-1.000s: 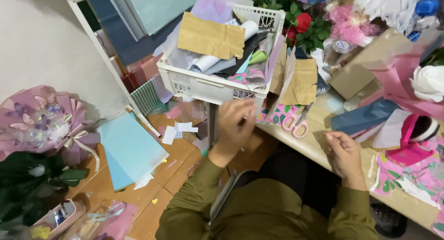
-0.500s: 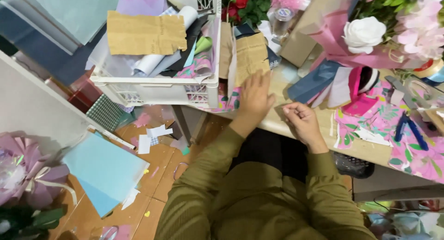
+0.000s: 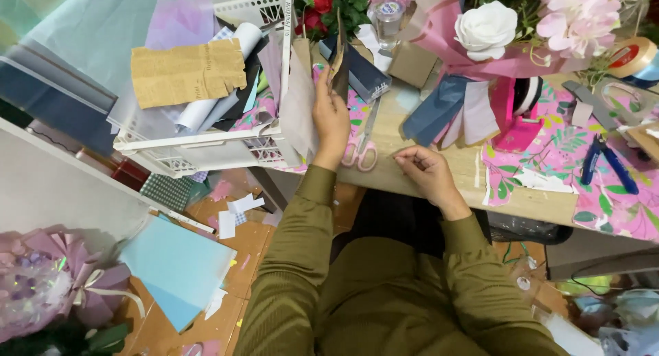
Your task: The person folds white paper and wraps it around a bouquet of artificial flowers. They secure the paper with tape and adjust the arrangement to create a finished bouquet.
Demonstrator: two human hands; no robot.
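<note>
Left hand (image 3: 331, 119) grips upright brown paper (image 3: 338, 67); right hand (image 3: 424, 169) curled loosely, holding nothing.
</note>
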